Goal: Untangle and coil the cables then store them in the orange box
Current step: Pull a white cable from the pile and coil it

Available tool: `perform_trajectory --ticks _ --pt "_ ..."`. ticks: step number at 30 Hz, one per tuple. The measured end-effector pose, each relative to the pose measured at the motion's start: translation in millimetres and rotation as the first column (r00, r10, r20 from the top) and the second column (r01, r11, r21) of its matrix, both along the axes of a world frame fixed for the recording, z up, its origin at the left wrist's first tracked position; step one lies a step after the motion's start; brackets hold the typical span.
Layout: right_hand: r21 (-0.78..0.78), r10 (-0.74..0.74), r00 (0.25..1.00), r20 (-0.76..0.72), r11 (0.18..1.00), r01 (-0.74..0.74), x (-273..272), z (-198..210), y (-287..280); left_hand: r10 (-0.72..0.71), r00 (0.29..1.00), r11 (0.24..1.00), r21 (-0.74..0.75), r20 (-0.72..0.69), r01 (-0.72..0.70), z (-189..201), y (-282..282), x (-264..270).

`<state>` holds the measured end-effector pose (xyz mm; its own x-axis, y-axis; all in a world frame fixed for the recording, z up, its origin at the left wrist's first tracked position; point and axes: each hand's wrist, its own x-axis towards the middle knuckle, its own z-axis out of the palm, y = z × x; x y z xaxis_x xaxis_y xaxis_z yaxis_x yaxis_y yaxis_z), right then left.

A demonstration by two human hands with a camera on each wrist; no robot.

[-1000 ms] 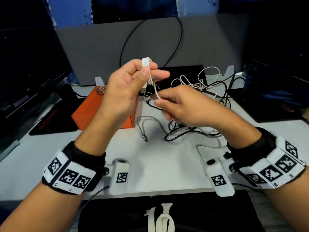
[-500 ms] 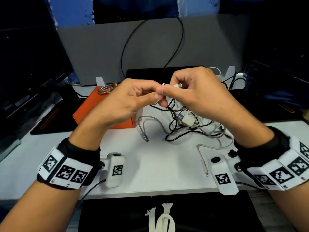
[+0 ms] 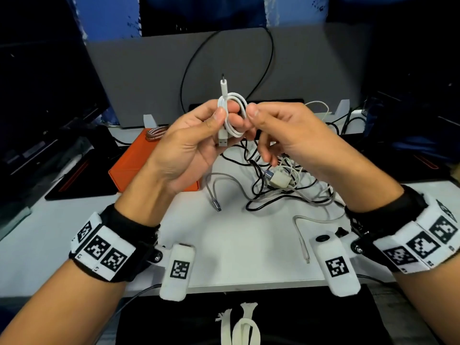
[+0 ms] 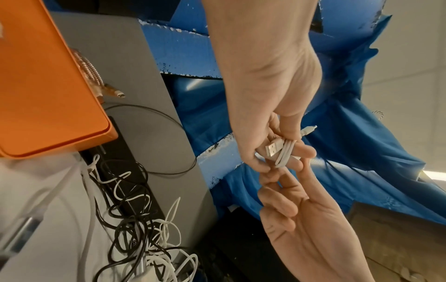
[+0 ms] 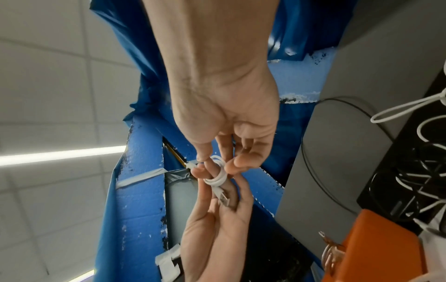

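Both hands are raised, palms facing. Left hand [image 3: 191,140] pinches with thumb and fingers; right hand [image 3: 286,135] fingers curl alongside, fingertips meeting.

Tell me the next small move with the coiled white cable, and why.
Probably carry the white cable left and set it in the orange box. It already looks wound into a small coil, pinched by the left hand with the right hand on its other side, and a braided cable already lies on the box.
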<state>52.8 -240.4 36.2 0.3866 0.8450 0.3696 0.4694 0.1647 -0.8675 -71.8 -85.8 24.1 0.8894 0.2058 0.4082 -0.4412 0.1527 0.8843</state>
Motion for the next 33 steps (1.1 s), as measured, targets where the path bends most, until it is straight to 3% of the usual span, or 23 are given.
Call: perform_trajectory --ticks 6,11,18,24,29,33 --pt "0.069 -0.022 0.991 -0.13 0.997 0.032 3.0 -1.4 2.7 0.065 0.998 0.994 0.087 0.0 -0.064 3.0 4.0 -1.3" --pt "0.078 0.001 0.979 -0.203 0.997 0.015 0.4 -3.9 4.2 0.135 0.991 0.99 -0.04 0.015 -0.135 2.7 14.7 0.1" --pt "0.107 0.035 0.948 -0.315 0.994 -0.001 -11.5 -13.0 15.6 0.062 0.997 0.991 -0.12 -0.037 -0.066 -5.5 12.1 7.6" --pt "0.226 0.197 0.799 -0.568 0.971 -0.079 -7.2 -8.9 14.4 0.068 0.995 0.987 -0.138 -0.073 -0.078 -12.0 8.5 12.4" --pt "0.207 0.192 0.806 -0.56 0.974 -0.088 -6.6 -8.6 14.9 0.048 0.992 0.993 -0.097 -0.117 -0.06 -14.0 5.2 13.0" --pt "0.153 0.103 0.906 -0.411 0.987 -0.043 4.3 -2.7 7.9 0.132 0.981 0.991 0.048 -0.144 -0.126 -6.2 9.1 7.0"
